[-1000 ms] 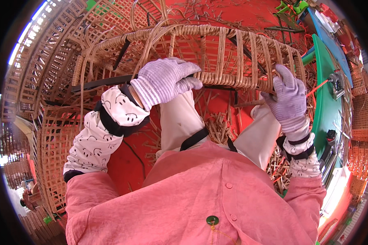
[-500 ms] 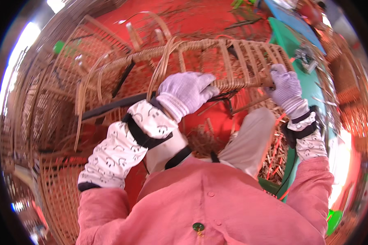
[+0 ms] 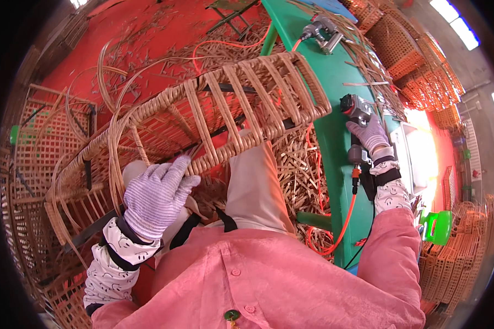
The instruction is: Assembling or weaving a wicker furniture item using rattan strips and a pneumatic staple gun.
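Note:
A woven rattan frame (image 3: 269, 118) with a row of flat slats lies tilted across my lap. On its near wrapped rail rests my left hand (image 3: 158, 194) in a striped lilac glove, fingers closed over the rail beside a bundle of loose rattan strands (image 3: 115, 145). At the right, my right hand (image 3: 372, 135), gloved alike, has its fingers round the handle of a grey and black air-powered nail or stapling gun (image 3: 359, 108). The gun lies over the green bench (image 3: 340, 186), an orange hose (image 3: 347, 219) running from its handle end.
A second air gun (image 3: 323, 33) lies farther up the bench. Cut rattan scraps (image 3: 293, 164) fill the space below the bench's left edge. Woven panels (image 3: 428, 66) are stacked at the far right. A bright green object (image 3: 438, 227) sits near my right elbow.
My right hand has let go of the frame's right end and moved right onto the air gun. The view has turned rightward; the left hand stays on the frame.

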Tool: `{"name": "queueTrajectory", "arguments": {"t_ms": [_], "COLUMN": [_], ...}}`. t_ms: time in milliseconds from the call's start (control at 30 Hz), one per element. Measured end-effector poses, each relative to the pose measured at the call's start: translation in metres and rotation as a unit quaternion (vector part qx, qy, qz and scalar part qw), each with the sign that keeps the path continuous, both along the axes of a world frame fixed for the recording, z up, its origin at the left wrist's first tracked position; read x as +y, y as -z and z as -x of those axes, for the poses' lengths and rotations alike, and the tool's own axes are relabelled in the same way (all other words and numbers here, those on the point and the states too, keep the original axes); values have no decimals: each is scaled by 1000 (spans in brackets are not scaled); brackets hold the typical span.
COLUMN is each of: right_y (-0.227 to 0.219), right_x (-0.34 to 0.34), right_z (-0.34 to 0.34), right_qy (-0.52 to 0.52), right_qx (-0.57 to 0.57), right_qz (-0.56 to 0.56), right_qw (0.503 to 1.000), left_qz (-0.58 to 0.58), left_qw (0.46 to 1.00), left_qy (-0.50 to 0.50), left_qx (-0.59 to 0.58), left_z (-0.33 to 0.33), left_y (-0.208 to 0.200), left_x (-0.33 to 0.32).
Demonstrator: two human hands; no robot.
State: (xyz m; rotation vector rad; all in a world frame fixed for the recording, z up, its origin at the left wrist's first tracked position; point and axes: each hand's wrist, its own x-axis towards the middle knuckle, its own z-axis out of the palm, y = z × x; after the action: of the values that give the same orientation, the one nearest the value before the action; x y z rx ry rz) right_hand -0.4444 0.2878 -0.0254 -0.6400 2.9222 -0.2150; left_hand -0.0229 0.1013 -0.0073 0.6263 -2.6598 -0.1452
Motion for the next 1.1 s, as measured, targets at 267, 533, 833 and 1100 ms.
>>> {"name": "queueTrajectory", "arguments": {"t_ms": [267,533,833,1100], "right_y": [53,74,-104,-156], "right_x": [0,13,33,-37], "right_z": [71,94,-42,-198], "right_qy": [-42,-57,-52,-273], "right_qx": [-31,-38,-287,-316], "right_qz": [63,116,499,204], "right_qw": [997,991,816,885], "left_qz": [-35,-65,-105,-141], "left_qw": [999,997,994,989], "left_qy": [15,-35,-34,-46], "left_qx": [14,13,-17,16], "left_z": [1,-2,-3,-6], "left_y": [-7,-3,-6,-5], "left_x": [-17,-24,-24,-21]}}
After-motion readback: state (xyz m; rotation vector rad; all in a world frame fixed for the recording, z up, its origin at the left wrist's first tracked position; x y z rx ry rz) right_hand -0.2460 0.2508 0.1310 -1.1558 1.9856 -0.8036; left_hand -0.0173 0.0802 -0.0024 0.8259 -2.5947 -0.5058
